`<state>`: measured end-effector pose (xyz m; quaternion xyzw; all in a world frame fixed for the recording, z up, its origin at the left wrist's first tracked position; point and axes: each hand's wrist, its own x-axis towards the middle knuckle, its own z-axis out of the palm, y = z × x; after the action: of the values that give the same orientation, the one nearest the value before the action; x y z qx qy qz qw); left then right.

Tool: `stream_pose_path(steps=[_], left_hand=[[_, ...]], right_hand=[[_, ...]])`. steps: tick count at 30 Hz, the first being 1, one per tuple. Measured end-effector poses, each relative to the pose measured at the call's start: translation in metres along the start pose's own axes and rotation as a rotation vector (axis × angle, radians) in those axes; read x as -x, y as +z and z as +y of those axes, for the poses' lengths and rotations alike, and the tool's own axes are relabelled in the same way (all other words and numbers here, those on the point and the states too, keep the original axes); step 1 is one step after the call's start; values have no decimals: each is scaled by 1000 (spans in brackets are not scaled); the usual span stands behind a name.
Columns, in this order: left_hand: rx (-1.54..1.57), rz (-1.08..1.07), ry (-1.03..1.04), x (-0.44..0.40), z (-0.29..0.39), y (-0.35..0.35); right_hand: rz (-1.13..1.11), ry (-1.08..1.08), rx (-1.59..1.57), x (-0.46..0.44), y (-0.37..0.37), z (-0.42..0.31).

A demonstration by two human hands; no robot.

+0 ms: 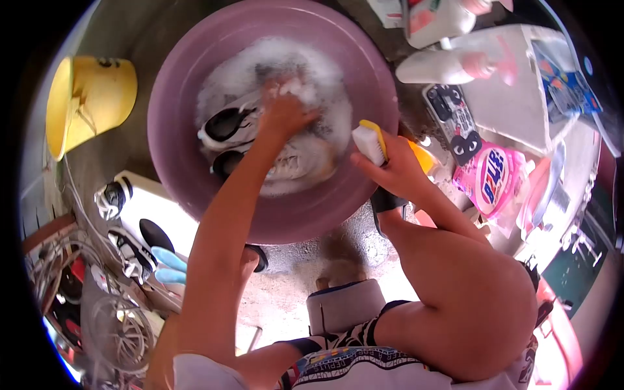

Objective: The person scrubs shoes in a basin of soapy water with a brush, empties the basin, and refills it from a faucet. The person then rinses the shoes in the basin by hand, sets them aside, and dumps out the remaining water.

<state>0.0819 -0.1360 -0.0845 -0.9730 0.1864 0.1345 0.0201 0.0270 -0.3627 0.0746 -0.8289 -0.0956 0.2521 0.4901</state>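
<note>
Lying in a purple basin (172,123), an upper shoe (225,125) and a lower shoe (294,164) are listed, both white with dark openings, set side by side among suds (227,71), twelve being taken as the top of the view. Both long axes are laid roughly from nine to three, the heels at nine; the upper shoe is tipped slightly toward two, its front end being covered by hand and foam. Left hand (285,117): nearer of the two, placed over the front of the upper shoe, whose opening is found at about eight o'clock from it, the lower shoe at six. Its thumb is held apart toward three; its fingertips are veiled by foam, so whether anything is grasped cannot be told. Right hand (398,170): closed around a brush (369,144), yellow-backed, white-bristled, held above the basin wall between three and four. From this hand both shoes are found toward nine, with sudsy water between; the bristles are faced that way, and neither shoe is touched by them. Outside the basin: a yellow bucket (97,97) at nine, a phone (452,120) at three, a pink detergent pack (491,179) farther out between three and four.
</note>
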Motion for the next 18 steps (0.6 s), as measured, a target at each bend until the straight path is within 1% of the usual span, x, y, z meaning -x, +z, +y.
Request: stream_pose_path(steps=[1,2,4,5,6,8,9,11,12,14,15,16,18], left_hand=[[4,473,53,7,-1,29],[25,467,64,15,-4,31],[163,127,96,12,-13,13],[200,90,76,12,-13,3],[237,56,67,16,-12,-7],[-111,68,15,14,-8,-4],[-99,56,40,18,1,-4],[-152,172,-105,16,1,-18],[-164,163,-108,15,-2,-31],[275,65,-190,24,9,-57],[277,175,-181,28,12,-61],[279,179,-188,31,11,-68],[489,216,-267,44,6,-94]], right_hand=[[6,-41,57,4,0,2],[9,-17,63,9,-2,1],[-58,76,-1,4,-5,-4],[109,-164,79,5,7,18],[106,-161,57,7,2,5],[-25,-25,-34,8,-6,-1],[-15,2,-39,14,-6,0],[51,-78,-81,13,-5,6],[47,-82,-95,9,-4,11],[59,24,-141,17,-6,16],[32,147,-155,20,-9,15],[27,142,-151,22,-10,15],[57,127,-178,28,-11,14]])
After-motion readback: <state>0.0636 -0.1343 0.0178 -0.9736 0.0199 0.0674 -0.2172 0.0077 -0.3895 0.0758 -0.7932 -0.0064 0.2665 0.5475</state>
